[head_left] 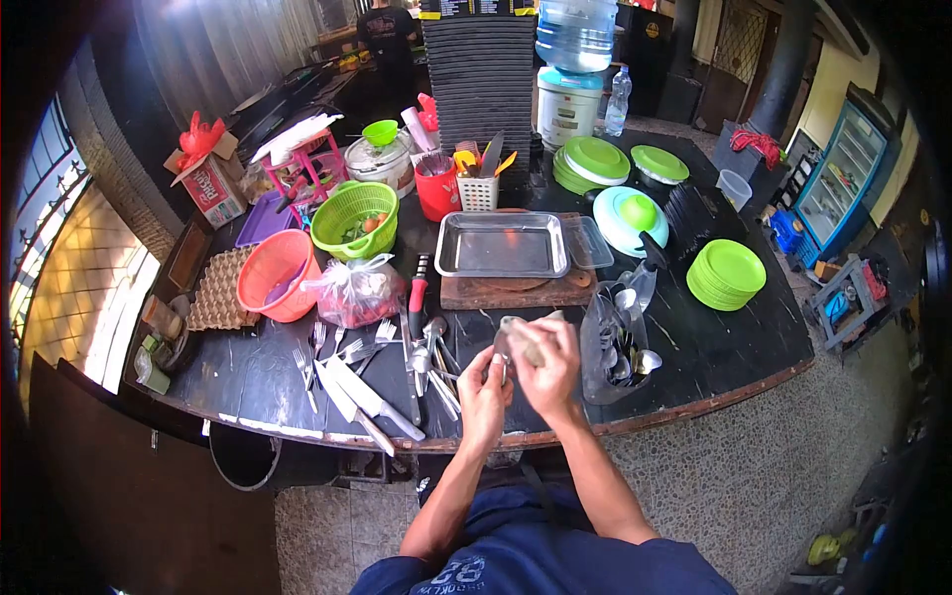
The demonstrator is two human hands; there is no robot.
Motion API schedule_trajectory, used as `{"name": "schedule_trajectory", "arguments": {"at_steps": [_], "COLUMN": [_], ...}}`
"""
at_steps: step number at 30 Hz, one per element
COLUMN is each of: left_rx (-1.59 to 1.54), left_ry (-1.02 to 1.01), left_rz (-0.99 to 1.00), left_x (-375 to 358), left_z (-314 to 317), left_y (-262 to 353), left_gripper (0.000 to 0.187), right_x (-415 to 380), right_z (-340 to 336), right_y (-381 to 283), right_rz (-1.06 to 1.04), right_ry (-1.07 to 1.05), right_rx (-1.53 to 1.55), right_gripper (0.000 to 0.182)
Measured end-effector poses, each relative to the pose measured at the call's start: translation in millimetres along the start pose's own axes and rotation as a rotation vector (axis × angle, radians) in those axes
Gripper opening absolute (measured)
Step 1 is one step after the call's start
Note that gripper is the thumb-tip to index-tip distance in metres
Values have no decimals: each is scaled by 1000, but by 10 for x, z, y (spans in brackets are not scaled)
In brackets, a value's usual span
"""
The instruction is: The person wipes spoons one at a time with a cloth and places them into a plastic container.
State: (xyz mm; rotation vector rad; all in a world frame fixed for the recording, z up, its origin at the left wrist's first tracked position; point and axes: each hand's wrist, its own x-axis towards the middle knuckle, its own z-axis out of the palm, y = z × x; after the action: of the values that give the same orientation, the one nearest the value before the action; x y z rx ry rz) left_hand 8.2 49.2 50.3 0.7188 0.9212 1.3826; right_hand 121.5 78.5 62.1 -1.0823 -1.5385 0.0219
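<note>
Over the near edge of the black table, my left hand (483, 399) is closed in a pinch around a metal spoon (502, 343), mostly covered by fingers. Close beside it, my right hand (551, 375) is closed on a pale cloth (531, 347) against the spoon; motion blurs both. To the left lie kitchen knives (359, 389), several forks (319, 337) and a loose pile of spoons (432, 347). A clear container (595, 382) of spoons stands just right of my hands. Beyond them, a steel tray (504, 245) rests on a wooden board (466, 291).
Green plates (726, 275) are stacked on the right. A bag (359, 294), orange basket (278, 276), green basket (355, 220) and egg tray (220, 288) stand on the left. A red-handled tool (419, 288) lies between. Another person (387, 30) stands at the back.
</note>
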Motion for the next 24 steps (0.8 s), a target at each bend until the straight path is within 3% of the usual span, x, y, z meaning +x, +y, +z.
{"name": "schedule_trajectory", "arguments": {"at_steps": [2,3,8,12,14,15,17,18,24], "left_rx": [-110,-106,36,46,71,69,-47,-44,-24], "left_ry": [130,93,-99,-136,-159,-158,-14,-1,8], "left_rz": [-18,-13,-13,-52,-31,-31,146,137,275], "left_x": [16,25,4,-24,-32,-22,6,-36,-42], "left_z": [109,64,-38,-41,-41,-31,3,-22,-2], "left_y": [75,112,-2,-45,-65,-112,-229,-184,-18], "left_gripper": [24,24,22,20,16,16,11,23,38], "right_x": [-101,-137,-111,7,-21,-52,-100,-125,-194], "right_z": [-25,-33,-16,-36,-67,-81,-100,-105,-99], "right_y": [-72,-87,29,-93,-125,-172,-276,-269,-344], "right_rz": [-23,-8,-20,108,350,341,232,192,265], "right_ry": [-142,-207,9,189,-28,-117,-121,-124,-146], "right_rx": [21,50,27,135,315,276,225,215,309], "right_gripper": [33,32,41,24,21,25,27,29,29]}}
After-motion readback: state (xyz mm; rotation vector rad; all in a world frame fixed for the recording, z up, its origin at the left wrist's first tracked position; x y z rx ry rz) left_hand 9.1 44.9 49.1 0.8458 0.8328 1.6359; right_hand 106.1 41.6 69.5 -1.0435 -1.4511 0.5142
